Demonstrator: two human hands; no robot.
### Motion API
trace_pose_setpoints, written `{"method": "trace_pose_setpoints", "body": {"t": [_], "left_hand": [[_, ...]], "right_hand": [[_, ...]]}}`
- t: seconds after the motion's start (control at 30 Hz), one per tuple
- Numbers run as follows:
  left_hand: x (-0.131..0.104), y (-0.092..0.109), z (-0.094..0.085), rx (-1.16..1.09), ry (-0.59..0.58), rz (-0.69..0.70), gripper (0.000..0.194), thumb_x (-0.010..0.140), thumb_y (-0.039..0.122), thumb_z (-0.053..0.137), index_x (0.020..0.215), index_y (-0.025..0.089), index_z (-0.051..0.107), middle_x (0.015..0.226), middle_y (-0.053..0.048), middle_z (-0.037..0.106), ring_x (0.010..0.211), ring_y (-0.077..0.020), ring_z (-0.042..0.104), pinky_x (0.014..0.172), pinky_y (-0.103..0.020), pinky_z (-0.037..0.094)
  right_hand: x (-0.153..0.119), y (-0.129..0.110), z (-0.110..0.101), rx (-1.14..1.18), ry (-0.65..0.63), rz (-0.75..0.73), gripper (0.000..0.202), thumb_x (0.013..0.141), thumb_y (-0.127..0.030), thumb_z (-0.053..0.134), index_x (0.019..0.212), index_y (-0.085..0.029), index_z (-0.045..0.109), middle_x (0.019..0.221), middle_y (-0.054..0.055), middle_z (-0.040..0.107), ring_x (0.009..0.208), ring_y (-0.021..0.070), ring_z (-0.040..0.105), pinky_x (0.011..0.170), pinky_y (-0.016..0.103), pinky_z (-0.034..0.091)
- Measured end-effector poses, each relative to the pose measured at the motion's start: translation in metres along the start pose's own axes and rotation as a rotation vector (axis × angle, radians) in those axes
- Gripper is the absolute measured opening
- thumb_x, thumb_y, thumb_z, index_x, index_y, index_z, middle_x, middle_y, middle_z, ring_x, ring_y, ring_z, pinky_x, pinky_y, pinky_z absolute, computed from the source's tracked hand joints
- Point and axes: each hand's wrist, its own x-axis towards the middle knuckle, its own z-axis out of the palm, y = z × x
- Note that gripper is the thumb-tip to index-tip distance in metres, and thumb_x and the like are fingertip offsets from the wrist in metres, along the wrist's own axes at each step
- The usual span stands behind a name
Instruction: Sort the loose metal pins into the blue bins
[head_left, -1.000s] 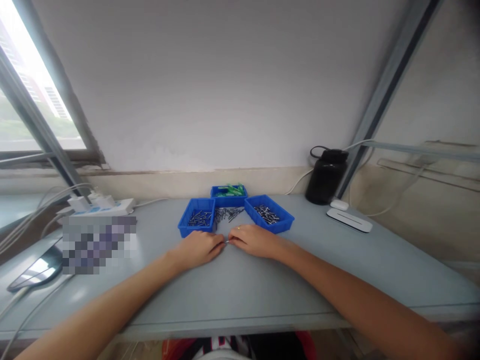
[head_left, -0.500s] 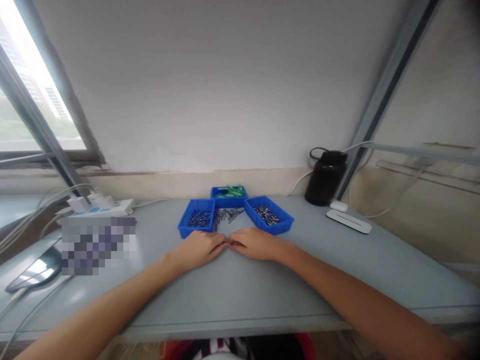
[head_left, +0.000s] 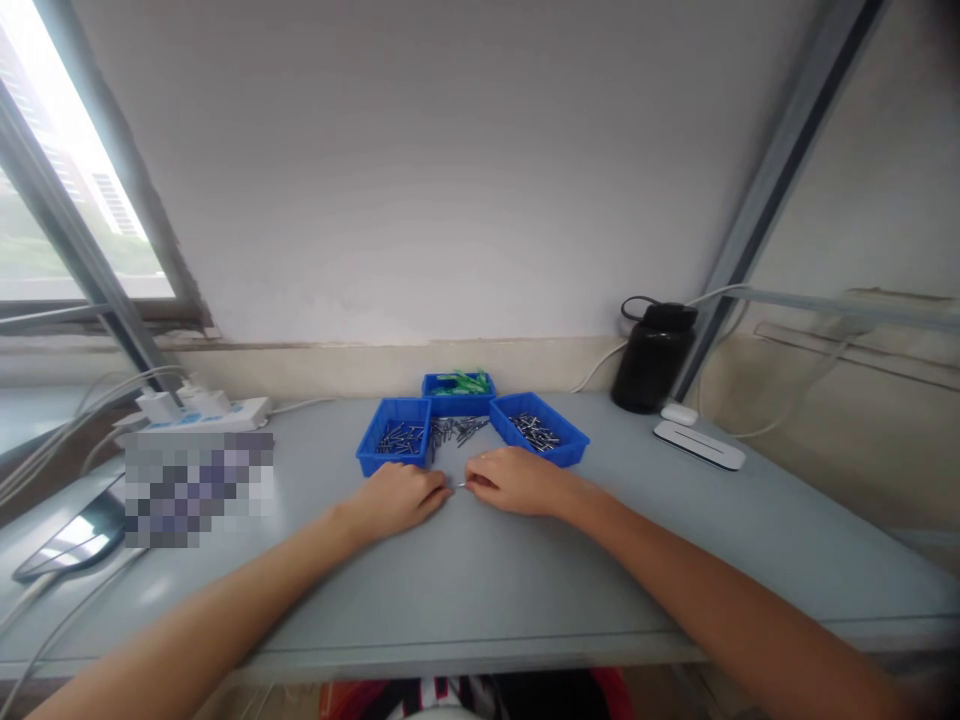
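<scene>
Over the middle of the desk, my left hand (head_left: 405, 495) and my right hand (head_left: 514, 482) face each other with a narrow gap between their fingertips. A thin, shiny metal rod (head_left: 460, 487) spans that gap. The fingers of both hands are pinched at its ends, which they hide. Its exact kind is too small to make out. Just beyond my left hand stands a blue bin (head_left: 394, 436) of slim metal pieces; another blue bin (head_left: 538, 430) with similar pieces is beyond my right hand. Loose metal pieces (head_left: 459, 430) lie between the bins.
At the back, a third blue bin (head_left: 457, 400) holds green pieces (head_left: 469, 381). A dark bottle (head_left: 652, 357) and a white flat device (head_left: 699, 445) are on the right. To the left are a power strip (head_left: 210, 415), cables and a shiny dark device (head_left: 75, 532).
My hands have drawn slightly apart, the right one shifting a little to the right. More of the thin metal rod now shows between the fingertips.
</scene>
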Motion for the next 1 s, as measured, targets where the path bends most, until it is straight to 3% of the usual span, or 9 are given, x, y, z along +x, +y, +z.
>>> {"method": "trace_pose_setpoints", "body": {"t": [0.17, 0.4, 0.73, 1.0], "left_hand": [[-0.001, 0.001, -0.003, -0.024, 0.005, -0.063, 0.041, 0.098, 0.04, 0.033, 0.083, 0.018, 0.064, 0.074, -0.007, 0.069, 0.068, -0.0211, 0.066, 0.061, -0.028, 0.045], [-0.002, 0.004, -0.008, -0.104, 0.042, 0.024, 0.035, 0.099, 0.037, 0.031, 0.094, 0.019, 0.062, 0.086, -0.005, 0.069, 0.076, -0.0196, 0.067, 0.063, -0.027, 0.045], [-0.002, 0.002, -0.003, -0.115, 0.048, 0.057, 0.036, 0.099, 0.037, 0.034, 0.095, 0.019, 0.065, 0.088, -0.004, 0.071, 0.076, -0.0187, 0.067, 0.064, -0.027, 0.046], [-0.003, 0.005, -0.007, -0.162, 0.06, 0.064, 0.03, 0.096, 0.031, 0.037, 0.094, 0.019, 0.065, 0.086, -0.004, 0.071, 0.076, -0.018, 0.067, 0.065, -0.026, 0.046]], "right_hand": [[0.0, 0.001, 0.003, -0.044, 0.042, 0.035, 0.015, 0.09, -0.023, 0.05, 0.081, -0.018, 0.061, 0.079, 0.004, 0.068, 0.071, 0.0154, 0.058, 0.063, 0.026, 0.034], [0.003, -0.001, 0.009, -0.035, 0.08, 0.031, 0.014, 0.089, -0.021, 0.05, 0.083, -0.017, 0.062, 0.083, 0.004, 0.069, 0.075, 0.0157, 0.061, 0.065, 0.026, 0.036], [0.003, -0.008, 0.01, 0.034, 0.043, 0.016, 0.013, 0.088, -0.022, 0.053, 0.082, -0.017, 0.063, 0.083, 0.004, 0.069, 0.074, 0.0154, 0.06, 0.064, 0.026, 0.037], [0.004, -0.006, 0.012, 0.064, 0.086, 0.009, 0.014, 0.09, -0.025, 0.052, 0.085, -0.017, 0.063, 0.084, 0.004, 0.069, 0.076, 0.0165, 0.062, 0.067, 0.027, 0.04]]}}
